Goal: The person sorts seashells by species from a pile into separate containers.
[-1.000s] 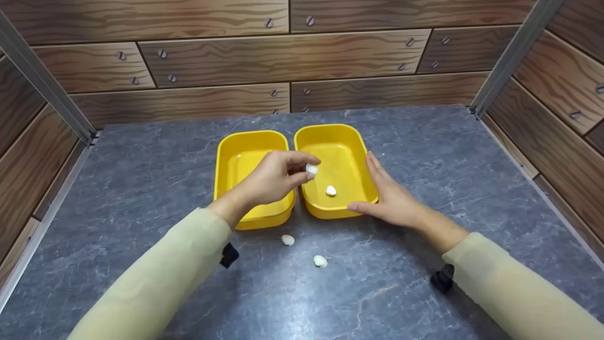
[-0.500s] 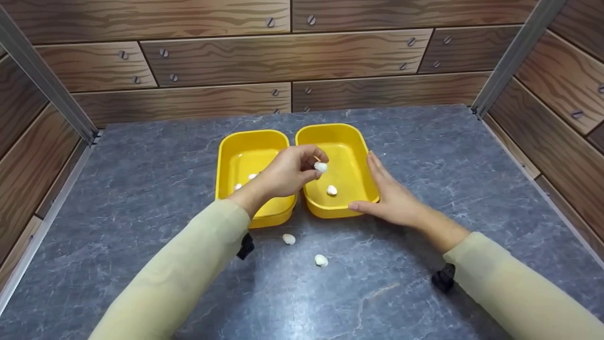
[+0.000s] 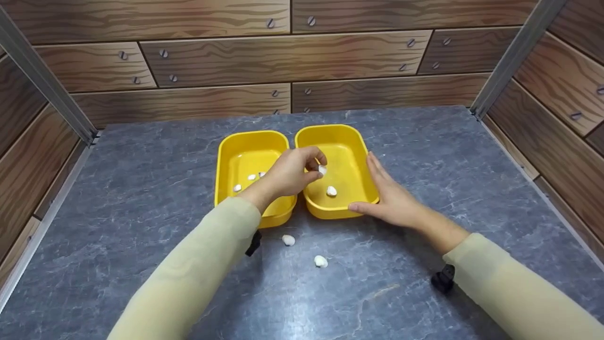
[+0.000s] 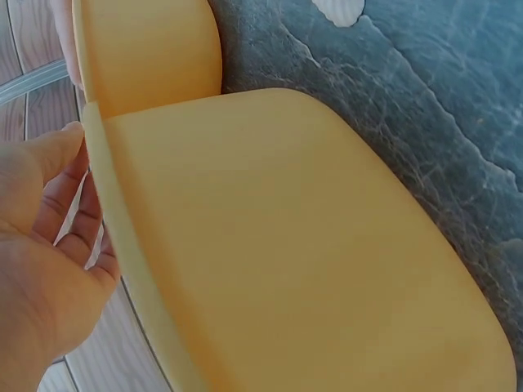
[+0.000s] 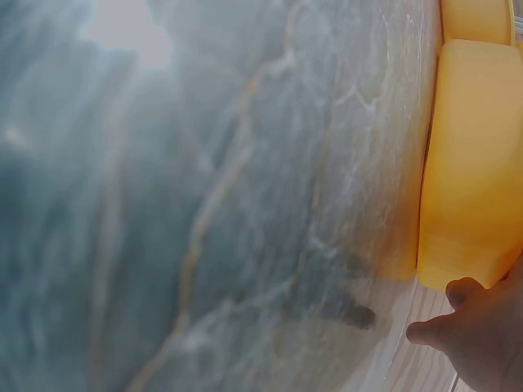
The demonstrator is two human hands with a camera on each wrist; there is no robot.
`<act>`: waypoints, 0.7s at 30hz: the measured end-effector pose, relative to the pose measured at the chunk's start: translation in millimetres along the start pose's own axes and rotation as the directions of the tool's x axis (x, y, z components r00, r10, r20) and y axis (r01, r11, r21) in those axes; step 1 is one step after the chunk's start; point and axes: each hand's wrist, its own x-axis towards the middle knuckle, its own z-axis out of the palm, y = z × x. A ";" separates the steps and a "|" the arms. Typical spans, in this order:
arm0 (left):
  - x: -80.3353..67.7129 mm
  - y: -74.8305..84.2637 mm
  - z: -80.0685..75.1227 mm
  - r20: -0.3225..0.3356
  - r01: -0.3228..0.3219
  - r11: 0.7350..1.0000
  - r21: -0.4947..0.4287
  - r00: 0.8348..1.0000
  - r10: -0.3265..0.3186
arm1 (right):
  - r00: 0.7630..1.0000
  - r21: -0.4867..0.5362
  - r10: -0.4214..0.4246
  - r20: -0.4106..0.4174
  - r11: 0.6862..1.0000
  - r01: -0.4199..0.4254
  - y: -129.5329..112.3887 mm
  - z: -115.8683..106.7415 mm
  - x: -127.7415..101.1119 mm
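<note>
My left hand [image 3: 293, 171] reaches across the left yellow container [image 3: 221, 165] and pinches a white seashell [image 3: 322, 170] over the right yellow container [image 3: 302, 137]. In the left wrist view the pinched shell is hidden behind the rim, with the left hand [image 4: 49, 237] beyond it. One seashell [image 3: 331, 191] lies inside the right container, near its front. My right hand [image 3: 394, 199] rests against that container's front right corner, thumb at the front rim and straight fingers along the right side. White shells [image 3: 237, 188] lie in the left container, partly covered by my left hand.
Two more shells lie on the grey marbled table [image 3: 141, 226] in front of the containers, a nearer shell [image 3: 321, 261] and a farther shell [image 3: 288, 240]. Wood-patterned walls [image 3: 283, 56] with metal corner posts enclose the table at the back and sides.
My left hand has moved a little to the right with its shell, farther over the right container. Shells in the left container have come into view behind it. The right hand stays in place.
</note>
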 end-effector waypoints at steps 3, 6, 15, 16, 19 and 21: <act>1.3 0.9 0.7 0.003 0.013 1.000 0.011 1.000 -0.013 | 1.000 0.001 -0.005 -0.004 1.000 0.005 0.3 -0.2 -0.2; 1.8 2.4 1.2 0.003 0.017 1.000 0.023 1.000 -0.018 | 1.000 0.000 -0.007 -0.008 1.000 0.007 0.7 -0.1 -0.1; -17.4 8.1 -5.5 -0.016 -0.065 0.998 0.017 0.998 0.066 | 1.000 0.004 -0.008 -0.006 1.000 0.008 -0.2 0.7 -0.1; -21.1 9.4 -6.5 -0.017 -0.077 0.997 0.011 0.997 0.077 | 1.000 0.006 -0.005 -0.004 1.000 0.005 0.0 0.7 0.3; -33.9 15.0 -9.5 -0.018 -0.111 0.994 -0.007 0.994 0.111 | 1.000 0.002 0.001 0.000 1.000 -0.001 0.1 0.0 0.8; -43.3 18.6 -10.4 -0.020 -0.134 0.991 -0.014 0.991 0.133 | 1.000 -0.002 0.004 0.002 1.000 -0.004 0.6 -0.2 0.9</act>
